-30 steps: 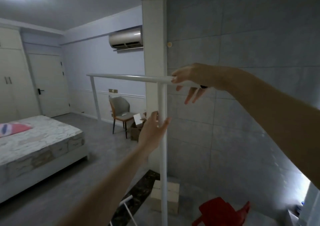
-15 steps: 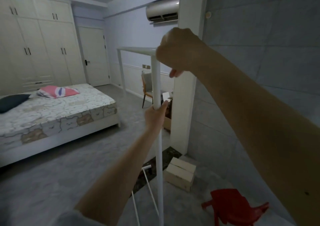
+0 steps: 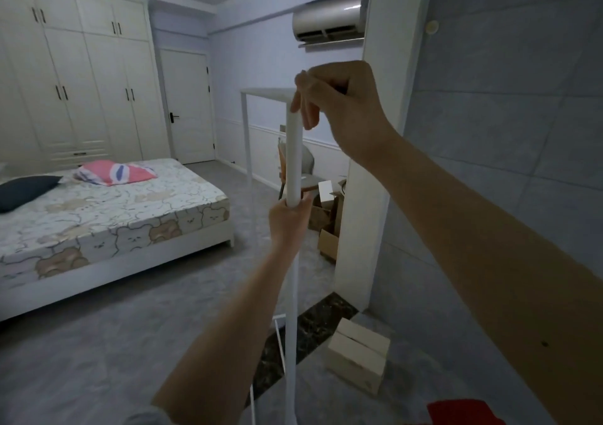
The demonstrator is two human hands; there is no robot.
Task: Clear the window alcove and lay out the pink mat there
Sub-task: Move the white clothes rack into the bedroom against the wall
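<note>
A white metal clothes rack (image 3: 293, 160) stands in front of me, its near post running from the floor up to a top bar. My left hand (image 3: 290, 217) is closed around that post at mid height. At the top corner, where post and bar meet, my right hand (image 3: 339, 104) grips the rack. The rack's far post (image 3: 247, 137) reaches toward the bedroom. No pink mat is in sight.
A bed (image 3: 98, 215) with a pink pillow (image 3: 114, 171) fills the left. A chair (image 3: 305, 176) and open cardboard boxes (image 3: 328, 222) sit behind a white pillar (image 3: 368, 163). A closed box (image 3: 357, 359) and a red stool (image 3: 463, 411) lie near the tiled wall on the right.
My right hand has closed on the rack's top corner and my left hand has wrapped the post. The view swung left, and the rack has turned so its bar points into the bedroom.
</note>
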